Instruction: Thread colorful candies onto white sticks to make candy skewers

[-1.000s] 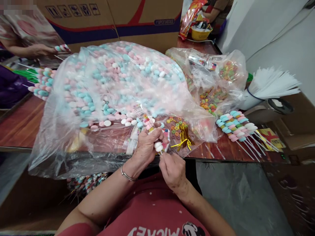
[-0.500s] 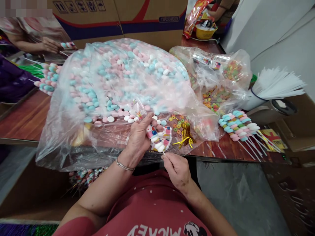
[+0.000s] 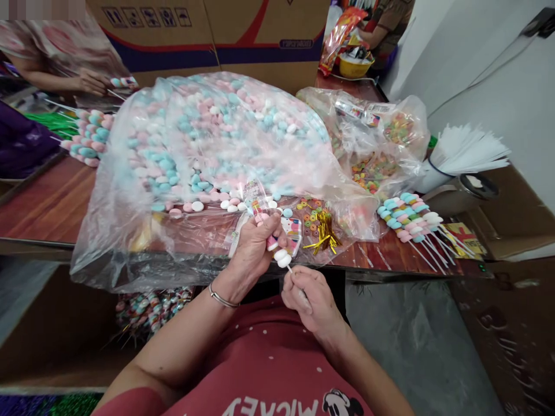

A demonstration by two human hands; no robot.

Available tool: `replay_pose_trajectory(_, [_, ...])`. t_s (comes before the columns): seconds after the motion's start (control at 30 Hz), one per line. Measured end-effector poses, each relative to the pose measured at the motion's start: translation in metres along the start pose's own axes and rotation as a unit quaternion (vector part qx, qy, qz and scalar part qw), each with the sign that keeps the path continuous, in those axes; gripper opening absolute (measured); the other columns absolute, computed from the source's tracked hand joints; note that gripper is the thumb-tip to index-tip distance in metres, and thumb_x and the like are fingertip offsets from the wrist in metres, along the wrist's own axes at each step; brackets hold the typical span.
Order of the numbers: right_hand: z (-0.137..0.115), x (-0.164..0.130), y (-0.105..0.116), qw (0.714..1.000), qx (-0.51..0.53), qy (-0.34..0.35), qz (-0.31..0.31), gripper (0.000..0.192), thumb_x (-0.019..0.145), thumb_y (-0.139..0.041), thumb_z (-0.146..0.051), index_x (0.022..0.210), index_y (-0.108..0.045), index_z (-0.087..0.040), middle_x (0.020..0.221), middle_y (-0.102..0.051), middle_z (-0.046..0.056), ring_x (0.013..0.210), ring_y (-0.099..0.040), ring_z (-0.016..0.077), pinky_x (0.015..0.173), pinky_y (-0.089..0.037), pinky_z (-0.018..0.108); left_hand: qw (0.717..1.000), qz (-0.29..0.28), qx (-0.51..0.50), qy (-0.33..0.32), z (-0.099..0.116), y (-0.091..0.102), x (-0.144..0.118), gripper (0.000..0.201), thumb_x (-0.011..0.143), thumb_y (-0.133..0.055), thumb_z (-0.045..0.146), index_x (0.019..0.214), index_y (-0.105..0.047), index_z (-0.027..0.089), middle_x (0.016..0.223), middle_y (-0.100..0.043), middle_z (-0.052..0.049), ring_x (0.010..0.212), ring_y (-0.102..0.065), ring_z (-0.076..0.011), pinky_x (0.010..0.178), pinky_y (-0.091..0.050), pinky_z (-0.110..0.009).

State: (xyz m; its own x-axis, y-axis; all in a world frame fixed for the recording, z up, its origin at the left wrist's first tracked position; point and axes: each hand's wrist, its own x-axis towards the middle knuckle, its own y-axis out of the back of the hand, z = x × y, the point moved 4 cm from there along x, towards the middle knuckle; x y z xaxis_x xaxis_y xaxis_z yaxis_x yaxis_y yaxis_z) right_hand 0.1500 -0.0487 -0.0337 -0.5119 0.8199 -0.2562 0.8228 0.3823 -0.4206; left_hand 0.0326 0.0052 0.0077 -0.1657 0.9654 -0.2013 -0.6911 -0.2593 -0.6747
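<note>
A candy stick (image 3: 280, 254), threaded with white and pink sweets, sits just in front of the person's chest at the near edge of the table (image 3: 47, 208), half inside a small printed wrapper (image 3: 291, 234). The left hand (image 3: 255, 248) is closed around the upper part of the candy stick and the wrapper, fingers curled over them, with a thin bangle (image 3: 222, 299) on the wrist. The right hand (image 3: 310, 297) is pinched tight on the bare lower end of the stick, thumb and fingertips pressed together just below the last white sweet. Right behind the hands lies a bunch of gold twist ties (image 3: 323, 234) beside loose ring-shaped candies (image 3: 310, 222) under clear plastic. A big clear bag (image 3: 208, 150) of pink, blue and white sweets fills the middle of the table, and a smaller bag (image 3: 377, 150) of mixed coloured candies lies to its right. Near that bag rests a pile of finished candy sticks (image 3: 410, 219), their white stems pointing right, and beyond them a bundle of white sticks (image 3: 468, 150) fans out of a cup. Cardboard boxes (image 3: 208, 34) stand behind the table. At the far left another person's hand (image 3: 93, 81) holds a candy stick.
</note>
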Motion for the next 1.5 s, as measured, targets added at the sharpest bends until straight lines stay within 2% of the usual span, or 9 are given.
replay_pose_trajectory(0.07, [-0.004,-0.003,0.004,0.968,-0.209,0.116,0.072,0.025,0.086,-0.047,-0.030,0.065,-0.054,-0.019,0.041,-0.035,-0.008,0.037,-0.028,0.0075,0.044,-0.023,0.024,1.000,0.005,0.002,0.001,-0.006,-0.002,-0.006,0.041,0.057,-0.088,0.034,0.075,-0.057,0.016,0.048,-0.047,0.010,0.041,-0.052,-0.0077,0.046,-0.044,-0.021])
replay_pose_trajectory(0.2, [-0.013,-0.012,-0.006,0.713,-0.565,0.384,0.159,0.025,0.090,-0.046,-0.016,0.068,-0.057,-0.017,0.048,-0.047,-0.003,0.045,-0.037,0.0100,0.054,-0.028,0.028,1.000,0.014,-0.003,0.011,-0.024,-0.002,-0.022,0.038,0.061,-0.086,0.036,0.077,-0.058,0.015,0.051,-0.052,0.008,0.051,-0.060,-0.0102,0.056,-0.048,-0.022])
replay_pose_trajectory(0.3, [-0.014,-0.016,-0.007,0.630,-0.621,0.433,0.172,0.028,0.092,-0.044,-0.012,0.067,-0.056,-0.018,0.048,-0.048,-0.003,0.046,-0.039,0.0113,0.055,-0.029,0.029,0.999,0.006,0.003,0.043,-0.034,0.000,-0.035,0.038,0.061,-0.087,0.036,0.079,-0.061,0.015,0.056,-0.060,0.005,0.059,-0.065,-0.0132,0.063,-0.050,-0.024])
replay_pose_trajectory(0.37, [-0.017,-0.017,-0.004,0.667,-0.608,0.398,0.163,0.032,0.093,-0.043,-0.015,0.063,-0.053,-0.019,0.050,-0.048,-0.002,0.048,-0.040,0.0112,0.055,-0.030,0.028,0.998,-0.015,0.004,0.061,-0.031,0.002,-0.038,0.043,0.058,-0.088,0.039,0.082,-0.064,0.014,0.064,-0.067,0.000,0.068,-0.069,-0.0176,0.068,-0.052,-0.027])
replay_pose_trajectory(0.57, [-0.004,-0.019,0.001,0.943,-0.310,0.121,0.023,0.027,0.091,-0.043,-0.031,0.073,-0.060,-0.018,0.050,-0.043,-0.006,0.044,-0.036,0.0077,0.047,-0.028,0.023,0.999,-0.005,-0.032,0.009,0.011,0.016,-0.016,0.058,0.053,-0.085,0.057,0.088,-0.066,0.014,0.078,-0.073,-0.008,0.079,-0.071,-0.0241,0.070,-0.056,-0.035])
replay_pose_trajectory(0.67, [0.011,-0.016,-0.003,0.994,-0.107,0.006,-0.017,0.024,0.084,-0.048,-0.032,0.070,-0.059,-0.018,0.040,-0.034,-0.009,0.036,-0.024,0.0064,0.040,-0.019,0.023,0.998,0.005,-0.052,0.020,0.018,0.018,-0.008,0.052,0.054,-0.088,0.045,0.089,-0.065,0.014,0.065,-0.066,0.000,0.061,-0.066,-0.0161,0.059,-0.054,-0.027])
replay_pose_trajectory(0.8, [0.014,-0.008,-0.007,1.000,-0.017,0.006,0.008,0.023,0.081,-0.050,-0.033,0.064,-0.056,-0.018,0.037,-0.033,-0.009,0.035,-0.021,0.0059,0.040,-0.018,0.023,0.998,-0.004,-0.056,0.013,0.004,0.008,-0.015,0.042,0.058,-0.088,0.031,0.086,-0.062,0.014,0.053,-0.054,0.008,0.045,-0.053,-0.0073,0.045,-0.044,-0.018])
replay_pose_trajectory(1.03, [-0.008,-0.012,0.005,0.924,-0.340,0.134,0.115,0.031,0.087,-0.051,-0.042,0.066,-0.054,-0.018,0.052,-0.041,-0.006,0.047,-0.034,0.0069,0.047,-0.027,0.023,0.999,0.011,-0.005,0.031,-0.030,-0.004,-0.039,0.036,0.061,-0.084,0.028,0.082,-0.059,0.014,0.054,-0.057,0.005,0.050,-0.058,-0.0099,0.050,-0.046,-0.020])
replay_pose_trajectory(1.5, [-0.018,-0.031,0.008,0.853,-0.452,0.225,0.132,0.025,0.093,-0.042,-0.033,0.079,-0.059,-0.020,0.062,-0.057,-0.001,0.054,-0.047,0.0103,0.054,-0.037,0.021,1.000,0.011,0.022,0.010,-0.047,-0.014,-0.043,0.042,0.070,-0.079,0.041,0.057,-0.047,0.017,0.050,-0.048,0.006,0.054,-0.059,-0.0100,0.057,-0.045,-0.021])
